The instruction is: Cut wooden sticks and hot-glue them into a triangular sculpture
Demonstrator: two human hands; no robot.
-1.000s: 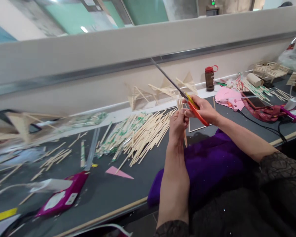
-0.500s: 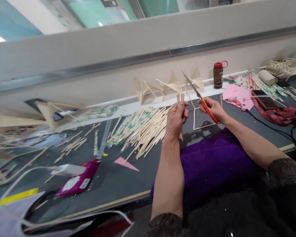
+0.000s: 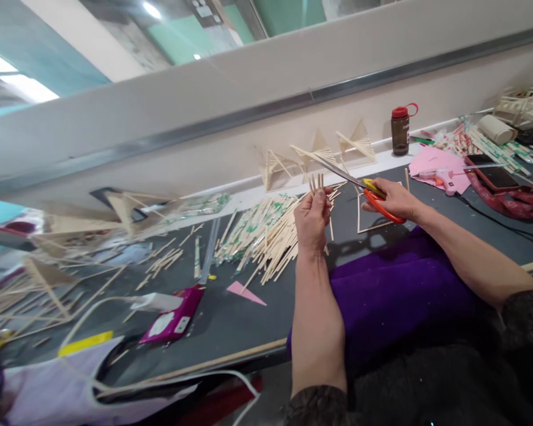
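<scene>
My left hand point(image 3: 311, 220) is closed around several thin wooden sticks point(image 3: 316, 182), whose short ends stick up above the fingertips. In my right hand point(image 3: 395, 200) is a pair of scissors point(image 3: 376, 204) with orange and yellow handles. Their blades point up and left, passing just above the stick ends in this view; whether they touch cannot be told. Below the scissors, a square frame of sticks point(image 3: 359, 216) lies on the dark table point(image 3: 231, 331). Left of my left hand is a heap of loose sticks point(image 3: 278, 254), beside chopsticks in green-printed wrappers point(image 3: 249, 228).
Stick models point(image 3: 357, 143) stand along the wall near a brown bottle point(image 3: 400, 135). At right lie pink paper point(image 3: 433, 160), a glue gun point(image 3: 446, 182) and a phone point(image 3: 491, 170). A purple cloth point(image 3: 395, 290) covers my lap; a magenta packet point(image 3: 175, 319) lies at left.
The scissors have tilted flatter and their blades have come closer to the stick ends. The yellow handle now shows. The view has turned slightly left; my left hand keeps its sticks.
</scene>
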